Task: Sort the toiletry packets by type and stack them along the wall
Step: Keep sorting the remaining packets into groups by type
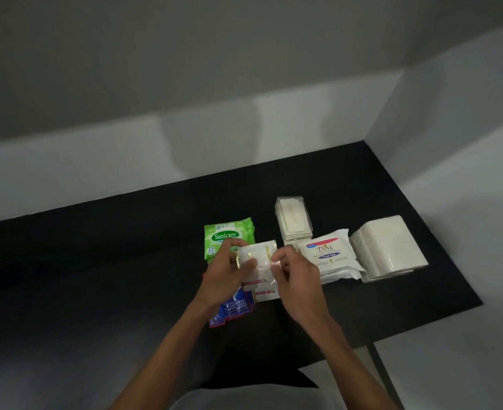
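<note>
Both hands hold a small clear packet with gold trim (259,255) above the black table (126,261). My left hand (229,273) grips its left edge and my right hand (291,270) pinches its right side. Beneath it lie more white packets with pink stripes (260,291). Blue and red sachets (232,312) lie under my left wrist. A green Sanicare wipes pack (229,235) lies just beyond my left hand. To the right are white Dove packs (330,255), a stack of clear flat packets (293,217) and a stack of white packets (389,247).
White walls meet at a corner at the back right (371,134). The table's right edge (439,232) runs along the right wall. The table's left half is bare dark surface.
</note>
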A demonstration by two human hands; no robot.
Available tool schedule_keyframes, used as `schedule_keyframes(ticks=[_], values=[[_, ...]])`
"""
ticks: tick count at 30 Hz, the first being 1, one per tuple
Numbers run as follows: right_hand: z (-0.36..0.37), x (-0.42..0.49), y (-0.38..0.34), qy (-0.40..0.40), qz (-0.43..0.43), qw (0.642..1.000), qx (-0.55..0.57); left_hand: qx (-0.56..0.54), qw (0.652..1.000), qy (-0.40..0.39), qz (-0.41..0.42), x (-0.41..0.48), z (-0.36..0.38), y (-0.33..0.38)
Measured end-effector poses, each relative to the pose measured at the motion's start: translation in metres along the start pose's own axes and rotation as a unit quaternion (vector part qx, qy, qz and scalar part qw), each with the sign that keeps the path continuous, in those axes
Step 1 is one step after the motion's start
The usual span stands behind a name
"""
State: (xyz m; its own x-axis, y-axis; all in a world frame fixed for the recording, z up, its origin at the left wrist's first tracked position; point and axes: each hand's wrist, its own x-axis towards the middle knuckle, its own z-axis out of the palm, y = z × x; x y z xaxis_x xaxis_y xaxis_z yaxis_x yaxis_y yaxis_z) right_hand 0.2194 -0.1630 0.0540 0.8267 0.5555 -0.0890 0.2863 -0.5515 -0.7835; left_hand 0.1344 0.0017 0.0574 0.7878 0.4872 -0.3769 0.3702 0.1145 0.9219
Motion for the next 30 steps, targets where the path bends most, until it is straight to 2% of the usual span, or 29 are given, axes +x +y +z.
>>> schedule_keyframes(ticks=[4,8,11,15,21,26,30], values=[[0.025,-0.015,0.018,0.025,-0.016,0.993,-0.112,0.137,0.989,0.048,0.012,-0.006,0.009,-0.027],[0.048,-0.018,0.042,-0.015,-0.031,0.971,-0.235,0.247,0.965,0.073,0.054,-0.003,0.023,-0.053],[0.057,-0.021,0.047,-0.009,0.012,0.973,-0.232,0.288,0.952,0.077,0.076,0.0,0.032,-0.065],[0.068,-0.02,0.054,-0.012,-0.012,0.968,-0.25,0.322,0.941,0.068,0.078,0.002,0.04,-0.073],[0.075,-0.019,0.055,-0.031,-0.052,0.938,-0.341,0.387,0.914,0.05,0.113,0.005,0.04,-0.087],[0.082,-0.018,0.063,-0.045,-0.047,0.934,-0.35,0.47,0.869,0.051,0.146,0.001,0.04,-0.093],[0.084,-0.019,0.069,-0.026,-0.064,0.935,-0.347,0.517,0.838,0.039,0.172,-0.005,0.038,-0.091]])
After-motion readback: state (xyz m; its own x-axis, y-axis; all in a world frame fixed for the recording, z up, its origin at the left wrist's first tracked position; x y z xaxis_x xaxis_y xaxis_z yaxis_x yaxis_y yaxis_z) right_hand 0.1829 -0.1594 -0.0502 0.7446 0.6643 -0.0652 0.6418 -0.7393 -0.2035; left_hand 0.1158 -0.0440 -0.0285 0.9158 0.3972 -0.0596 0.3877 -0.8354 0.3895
